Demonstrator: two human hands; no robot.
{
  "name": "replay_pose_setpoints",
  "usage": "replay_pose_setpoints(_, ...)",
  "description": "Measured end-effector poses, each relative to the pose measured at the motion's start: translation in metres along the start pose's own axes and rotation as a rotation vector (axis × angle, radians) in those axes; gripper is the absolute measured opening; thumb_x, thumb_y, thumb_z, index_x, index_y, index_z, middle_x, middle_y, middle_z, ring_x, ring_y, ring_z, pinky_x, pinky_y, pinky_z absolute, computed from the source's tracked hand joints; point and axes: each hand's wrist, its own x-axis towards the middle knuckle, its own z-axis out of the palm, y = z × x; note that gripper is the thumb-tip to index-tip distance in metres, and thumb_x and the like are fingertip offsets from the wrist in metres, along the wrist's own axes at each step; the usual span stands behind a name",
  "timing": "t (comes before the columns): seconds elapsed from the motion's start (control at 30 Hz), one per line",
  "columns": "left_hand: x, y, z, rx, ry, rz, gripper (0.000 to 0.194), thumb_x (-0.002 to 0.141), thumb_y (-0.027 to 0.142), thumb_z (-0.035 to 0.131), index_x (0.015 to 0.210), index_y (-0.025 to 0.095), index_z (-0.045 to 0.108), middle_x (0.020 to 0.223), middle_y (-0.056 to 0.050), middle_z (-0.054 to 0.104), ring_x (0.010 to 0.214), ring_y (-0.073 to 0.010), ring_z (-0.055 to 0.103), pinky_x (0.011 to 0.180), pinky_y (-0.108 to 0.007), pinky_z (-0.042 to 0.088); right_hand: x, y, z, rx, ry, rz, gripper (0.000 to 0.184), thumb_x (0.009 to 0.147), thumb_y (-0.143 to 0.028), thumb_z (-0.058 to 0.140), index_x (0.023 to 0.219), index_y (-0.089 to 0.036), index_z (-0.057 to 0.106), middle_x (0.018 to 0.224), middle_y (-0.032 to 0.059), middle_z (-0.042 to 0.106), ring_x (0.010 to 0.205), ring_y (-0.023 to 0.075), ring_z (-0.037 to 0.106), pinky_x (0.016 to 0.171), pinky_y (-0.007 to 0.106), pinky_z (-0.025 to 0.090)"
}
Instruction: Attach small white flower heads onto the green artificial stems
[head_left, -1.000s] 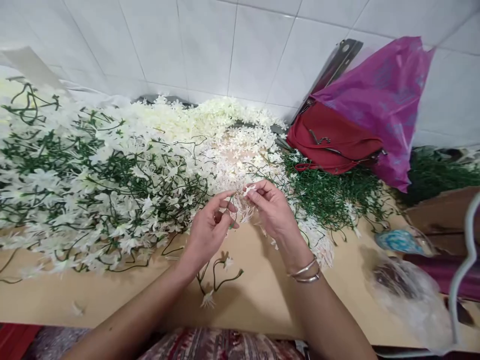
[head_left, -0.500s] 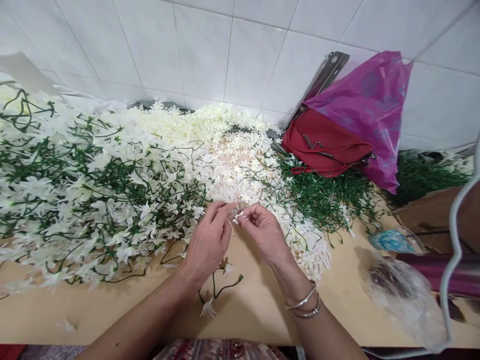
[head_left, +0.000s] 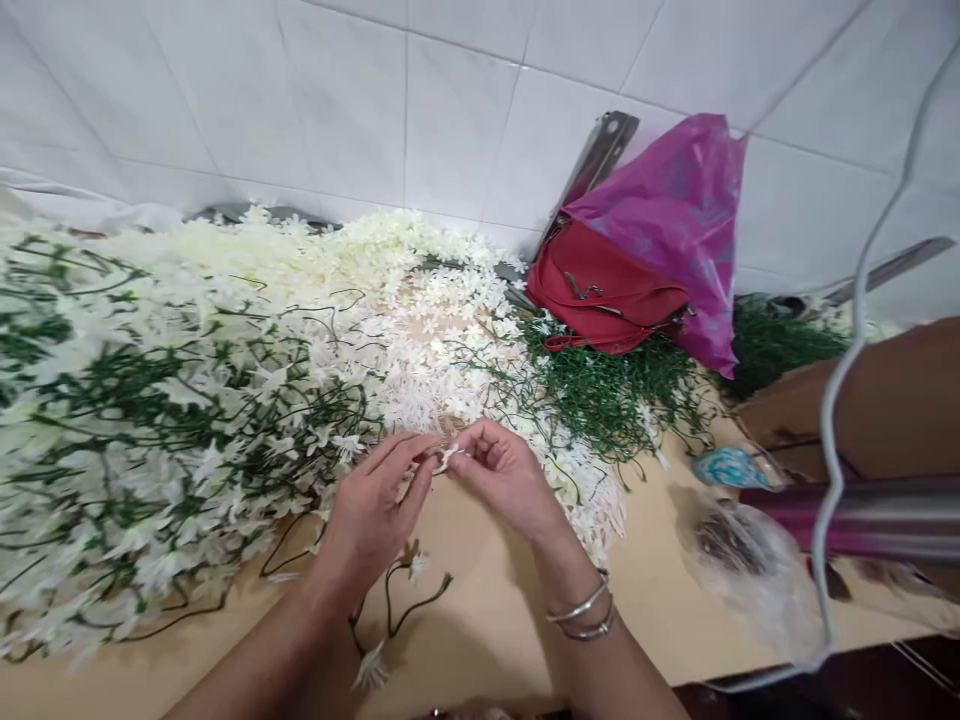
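A small white artificial flower piece [head_left: 447,458] is pinched between the thumb and fingers of my right hand [head_left: 501,474]. Close against it from the left, my left hand [head_left: 379,500] is closed, its thumb and fingertips drawn together at the same piece; exactly what they grip is too small to see. Below my hands lies a green branching stem [head_left: 390,610] with white blossoms on its ends. Loose white petals and thin white strands [head_left: 420,385] are heaped just beyond my fingertips.
A large pile of white flowers on green stems [head_left: 172,420] covers the left. Bare green stems [head_left: 615,400] lie at right, under a red bag [head_left: 600,290] and purple plastic bag [head_left: 690,220]. A clear plastic bag [head_left: 757,580], cardboard [head_left: 862,400] and a white cable [head_left: 832,430] are farther right.
The view has swung to the right, so the scene sits farther left. My hands stay together at the small white piece, the left hand's fingers slightly more spread.
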Motion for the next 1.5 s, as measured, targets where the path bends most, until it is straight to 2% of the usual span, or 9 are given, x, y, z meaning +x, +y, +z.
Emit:
replay_pose_setpoints(0.13,0.001,0.001,0.000,-0.039,-0.001,-0.039,0.016,0.102,0.019,0.060,0.109,0.023,0.073,0.104,-0.005,0.079,0.094,-0.0173,0.074,0.089,-0.027,0.057,-0.001,0.001,0.006,-0.004,-0.012,0.008,0.020,0.083,-0.037,0.081,0.085,-0.023,0.066,0.074,-0.0030,0.065,0.070,0.0149,0.059,0.070,0.030,0.047)
replay_pose_setpoints(0.23,0.000,-0.001,-0.001,-0.115,-0.021,-0.235,0.014,0.102,0.026,0.060,0.106,0.023,0.074,0.093,-0.004,0.077,0.084,-0.0169,0.072,0.078,-0.027,0.055,-0.001,0.003,0.005,0.010,0.036,-0.023,0.020,0.083,-0.037,0.082,0.084,-0.023,0.068,0.084,-0.0004,0.069,0.074,0.0154,0.058,0.072,0.030,0.047)
replay_pose_setpoints(0.33,-0.002,-0.004,-0.001,-0.304,0.006,-0.460,0.019,0.102,0.034,0.060,0.111,0.021,0.073,0.081,-0.001,0.072,0.074,-0.0152,0.069,0.069,-0.025,0.053,0.003,0.007,0.001,0.101,0.121,-0.050,0.024,0.079,-0.040,0.086,0.082,-0.023,0.069,0.095,0.0014,0.073,0.076,0.0151,0.059,0.073,0.029,0.048)
replay_pose_setpoints(0.4,-0.002,-0.004,0.000,-0.442,0.044,-0.539,0.024,0.100,0.037,0.063,0.113,0.020,0.074,0.081,-0.001,0.073,0.075,-0.0151,0.071,0.073,-0.025,0.055,0.005,0.010,0.000,0.109,0.168,-0.023,0.028,0.076,-0.043,0.089,0.080,-0.023,0.069,0.084,0.0002,0.071,0.072,0.0155,0.059,0.070,0.028,0.048)
replay_pose_setpoints(0.5,0.000,-0.002,0.000,-0.566,0.092,-0.586,0.025,0.096,0.039,0.070,0.108,0.020,0.078,0.083,-0.002,0.075,0.076,-0.0153,0.073,0.075,-0.025,0.056,0.005,0.013,0.000,0.116,0.162,0.023,0.033,0.074,-0.048,0.090,0.082,-0.024,0.070,0.074,-0.0009,0.068,0.068,0.0163,0.060,0.069,0.029,0.049)
replay_pose_setpoints(0.73,0.002,0.002,0.001,-0.674,0.126,-0.594,0.021,0.092,0.037,0.075,0.100,0.017,0.075,0.078,-0.001,0.077,0.073,-0.0139,0.072,0.073,-0.024,0.056,0.000,0.011,0.008,0.058,0.099,0.007,0.030,0.078,-0.050,0.088,0.085,-0.024,0.073,0.076,-0.0004,0.071,0.070,0.0165,0.060,0.068,0.030,0.049)
replay_pose_setpoints(1.13,-0.005,-0.003,0.003,-0.609,0.062,-0.511,0.017,0.097,0.037,0.070,0.099,0.020,0.072,0.083,-0.002,0.072,0.076,-0.0146,0.070,0.077,-0.026,0.057,-0.003,0.011,0.004,0.029,0.094,-0.013,0.024,0.084,-0.046,0.084,0.087,-0.026,0.073,0.074,-0.0015,0.070,0.066,0.0159,0.058,0.065,0.032,0.047)
replay_pose_setpoints(1.3,-0.006,-0.003,0.004,-0.618,0.024,-0.484,0.015,0.097,0.035,0.071,0.100,0.021,0.074,0.089,-0.003,0.073,0.081,-0.0156,0.072,0.082,-0.028,0.059,-0.003,0.006,0.009,-0.001,0.074,-0.018,0.023,0.082,-0.044,0.085,0.083,-0.025,0.072,0.072,-0.0015,0.068,0.067,0.0157,0.057,0.065,0.033,0.047)
replay_pose_setpoints(1.5,-0.007,-0.002,0.007,-0.671,-0.013,-0.514,0.020,0.098,0.039,0.069,0.096,0.019,0.071,0.082,-0.003,0.075,0.078,-0.0156,0.073,0.079,-0.027,0.060,-0.002,0.009,0.008,-0.025,0.052,0.012,0.024,0.082,-0.045,0.084,0.084,-0.024,0.072,0.075,-0.0014,0.069,0.070,0.0156,0.058,0.066,0.033,0.048)
